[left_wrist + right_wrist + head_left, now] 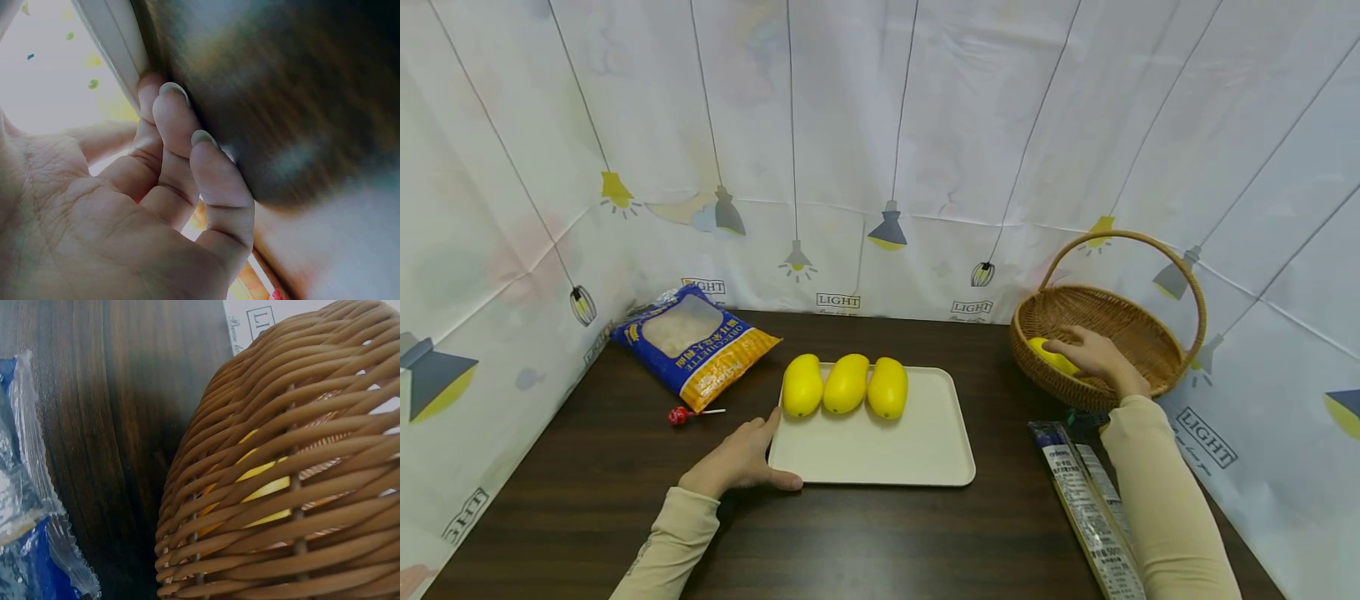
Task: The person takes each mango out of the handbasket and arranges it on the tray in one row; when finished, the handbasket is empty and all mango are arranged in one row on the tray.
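Note:
Three yellow mangoes (pixel 847 384) sit in a row along the back of a cream tray (pixel 880 450). Beside the tray's front-left corner is my left hand (pixel 741 458), its index finger along the left edge and thumb at the front edge. In the left wrist view, this hand's loosely bent fingers (pixel 222 175) rest against the tray rim. My right hand (pixel 1097 358) reaches over the near side of a wicker basket (pixel 1105 304), its extended fingers at another yellow mango (pixel 1048 354) inside. That mango (pixel 269 490) shows through the weave in the right wrist view, without the hand.
A blue and orange pasta bag (pixel 692 342) lies at the back left, with a red lollipop (pixel 679 415) before it. Long clear packets (pixel 1086 492) lie under the right forearm. The basket's arched handle (pixel 1198 308) stands upright near the patterned backdrop (pixel 850 167).

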